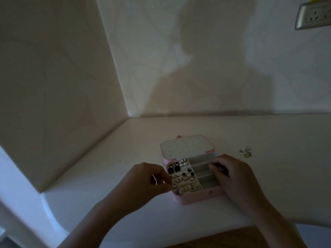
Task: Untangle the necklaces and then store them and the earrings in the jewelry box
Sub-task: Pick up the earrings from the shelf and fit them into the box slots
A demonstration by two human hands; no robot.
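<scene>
A pink jewelry box (197, 197) lies open on the white counter, its white perforated lid (186, 146) folded back. Several earrings (184, 178) fill the left compartments; the right compartments (206, 173) look mostly bare. My left hand (148, 179) is at the box's left edge, its fingertips pinching a small gold earring. My right hand (231, 172) rests over the right side of the box with fingers curled on something small and dark that I cannot make out. A few loose earrings (246, 152) lie on the counter right of the box. No necklace is visible.
The white counter (125, 176) sits in a dim corner, with walls behind and to the left. A wall socket (315, 15) is at the upper right. A wooden edge (223, 237) shows below the counter.
</scene>
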